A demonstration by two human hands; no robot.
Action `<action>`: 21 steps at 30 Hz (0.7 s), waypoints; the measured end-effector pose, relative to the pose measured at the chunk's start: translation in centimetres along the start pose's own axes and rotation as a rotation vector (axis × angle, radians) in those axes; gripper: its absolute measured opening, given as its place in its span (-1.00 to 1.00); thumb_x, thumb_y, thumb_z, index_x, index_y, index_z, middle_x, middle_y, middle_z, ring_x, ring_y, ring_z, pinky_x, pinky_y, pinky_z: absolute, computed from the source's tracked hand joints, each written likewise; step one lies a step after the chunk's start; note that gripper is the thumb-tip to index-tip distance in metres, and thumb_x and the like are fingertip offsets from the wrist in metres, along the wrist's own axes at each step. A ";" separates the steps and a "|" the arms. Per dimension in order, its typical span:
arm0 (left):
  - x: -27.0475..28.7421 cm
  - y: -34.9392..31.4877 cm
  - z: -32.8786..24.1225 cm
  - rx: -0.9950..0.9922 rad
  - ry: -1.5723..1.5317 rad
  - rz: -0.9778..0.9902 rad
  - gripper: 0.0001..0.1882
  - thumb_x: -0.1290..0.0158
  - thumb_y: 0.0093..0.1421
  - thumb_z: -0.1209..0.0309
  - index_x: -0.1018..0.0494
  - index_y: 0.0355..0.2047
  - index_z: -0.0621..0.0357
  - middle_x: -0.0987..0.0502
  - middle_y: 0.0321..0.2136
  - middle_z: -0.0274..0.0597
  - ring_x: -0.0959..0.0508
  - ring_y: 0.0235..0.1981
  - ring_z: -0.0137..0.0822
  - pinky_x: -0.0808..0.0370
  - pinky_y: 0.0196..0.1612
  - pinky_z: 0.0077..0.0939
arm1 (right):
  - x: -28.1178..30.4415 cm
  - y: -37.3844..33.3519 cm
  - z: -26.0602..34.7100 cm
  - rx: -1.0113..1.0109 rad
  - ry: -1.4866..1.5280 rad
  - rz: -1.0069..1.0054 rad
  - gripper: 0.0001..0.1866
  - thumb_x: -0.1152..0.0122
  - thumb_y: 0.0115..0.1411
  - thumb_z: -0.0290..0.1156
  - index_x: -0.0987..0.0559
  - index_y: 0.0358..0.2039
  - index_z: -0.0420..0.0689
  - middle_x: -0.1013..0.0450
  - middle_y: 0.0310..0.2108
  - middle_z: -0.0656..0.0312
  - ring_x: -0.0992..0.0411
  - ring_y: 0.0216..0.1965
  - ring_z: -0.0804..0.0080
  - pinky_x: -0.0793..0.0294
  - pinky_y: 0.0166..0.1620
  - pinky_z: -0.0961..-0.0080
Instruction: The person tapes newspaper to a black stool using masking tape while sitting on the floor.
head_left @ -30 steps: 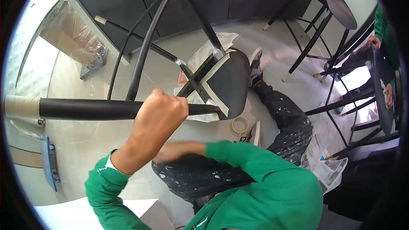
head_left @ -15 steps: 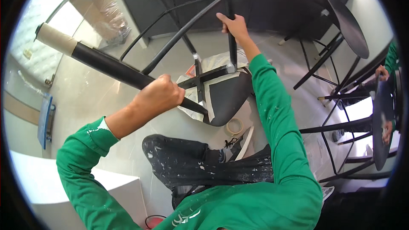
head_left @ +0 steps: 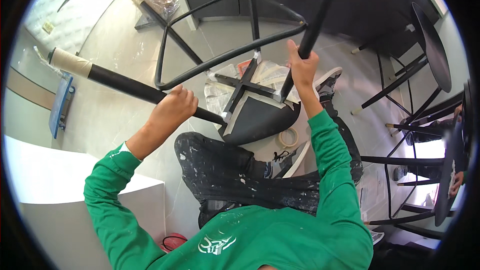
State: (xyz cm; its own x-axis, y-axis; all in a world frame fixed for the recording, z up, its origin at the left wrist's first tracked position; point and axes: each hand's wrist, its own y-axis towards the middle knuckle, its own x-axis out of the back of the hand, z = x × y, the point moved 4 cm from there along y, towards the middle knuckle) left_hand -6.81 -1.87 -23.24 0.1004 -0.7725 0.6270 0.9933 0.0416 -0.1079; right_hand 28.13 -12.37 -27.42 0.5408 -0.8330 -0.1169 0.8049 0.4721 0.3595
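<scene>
a: state the position of the stool (head_left: 255, 124).
b: inverted before the seated person, legs upward, black seat over newspaper (head_left: 214, 92) on the floor. flat contact cannot be confirmed. cream tape strips (head_left: 237, 114) border the crossed frame.
a: state the condition of both hands.
b: left hand (head_left: 178, 104): fingers curled around the near left leg, between its cream-wrapped end and the seat. right hand (head_left: 303, 67): wrapped around the right leg, thumb raised alongside it.
a: list adjacent items.
b: tape roll (head_left: 282, 141): just beside the seat, near a shoe (head_left: 289, 164). further out: white box (head_left: 90, 180) and blue wheeled board (head_left: 61, 106) at left, other black stools (head_left: 434, 50) at right.
</scene>
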 end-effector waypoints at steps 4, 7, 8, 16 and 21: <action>-1.3 -0.3 -1.3 0.030 -0.004 0.016 -0.93 -0.14 0.14 0.35 -0.55 -0.35 -0.02 -0.50 -0.41 -0.37 -0.57 -0.23 -0.33 -0.46 -0.03 -0.41 | 0.4 -2.0 -1.5 0.014 0.026 -0.061 -0.60 -0.37 0.38 -0.35 -0.47 -0.59 -0.11 -0.35 -0.70 0.38 -0.32 -0.68 0.64 -0.32 -0.55 0.59; -2.0 -0.2 -1.9 0.036 -0.025 0.028 -0.92 -0.14 0.13 0.34 -0.56 -0.36 -0.01 -0.49 -0.38 -0.35 -0.56 -0.19 -0.31 -0.50 -0.15 -0.42 | 0.7 -2.8 -2.6 0.018 0.003 -0.064 -0.64 -0.36 0.39 -0.38 -0.47 -0.54 -0.13 -0.36 -0.69 0.38 -0.33 -0.68 0.64 -0.33 -0.54 0.58; -2.2 -0.2 -2.1 0.035 -0.017 0.038 -0.92 -0.14 0.13 0.34 -0.56 -0.36 -0.01 -0.49 -0.37 -0.35 -0.56 -0.18 -0.31 -0.50 -0.14 -0.41 | 0.8 -3.1 -3.0 0.026 0.033 -0.046 -0.70 -0.33 0.40 -0.41 -0.47 -0.47 -0.15 -0.37 -0.67 0.37 -0.35 -0.66 0.62 -0.35 -0.53 0.58; -4.0 -1.6 -3.7 0.058 -0.013 0.044 -0.84 -0.12 0.16 0.31 -0.60 -0.27 0.01 -0.51 -0.30 -0.32 -0.54 -0.11 -0.27 -0.46 0.01 -0.26 | 0.9 -6.5 -5.0 0.018 0.131 -0.085 -0.83 -0.34 0.33 -0.52 -0.55 -0.42 -0.20 -0.47 -0.55 0.35 -0.44 -0.56 0.65 -0.38 -0.49 0.63; -5.2 -2.2 -5.4 0.022 -0.065 0.115 -0.74 -0.09 0.19 0.29 -0.61 -0.15 0.05 -0.55 -0.20 -0.26 -0.54 -0.05 -0.21 -0.44 0.11 -0.13 | 1.1 -8.2 -5.1 -0.004 0.155 -0.078 -0.88 -0.32 0.33 -0.56 -0.58 -0.38 -0.22 -0.51 -0.50 0.34 -0.42 -0.56 0.67 -0.36 -0.48 0.64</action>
State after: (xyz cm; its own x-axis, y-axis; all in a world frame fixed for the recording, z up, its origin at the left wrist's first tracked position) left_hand -9.81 -1.37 -30.41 0.2166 -0.7190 0.6604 0.9759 0.1422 -0.1653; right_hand 23.37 -15.69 -35.27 0.5075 -0.8130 -0.2855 0.8468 0.4091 0.3400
